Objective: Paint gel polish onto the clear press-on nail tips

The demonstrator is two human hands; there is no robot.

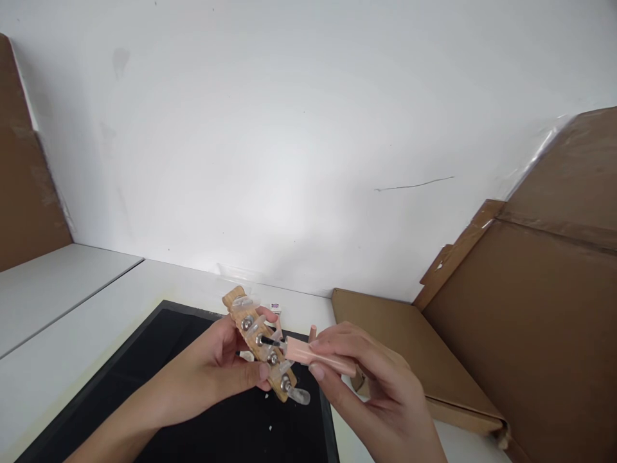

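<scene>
My left hand (226,360) grips a wooden nail display stand (237,314) that carries several clear false nails on round metal mounts. The stand tilts, its lower end towards me. One clear nail tip (299,395) juts out at that lower end. Between thumb and fingers, my right hand (371,373) pinches a pink nail polish brush (322,357) by its cap-like handle. Its dark bristle end lies over the middle of the stand, close to a nail; I cannot tell whether it touches. Behind the handle, a small pink upright piece (313,332) is partly hidden.
A black mat (193,347) with small white bits lies under my hands on the white table (62,289). A flat cardboard box (385,315) sits to the right, beside a tall cardboard panel (544,308). Behind the table rises a white wall (289,141); another cardboard panel (29,173) stands left.
</scene>
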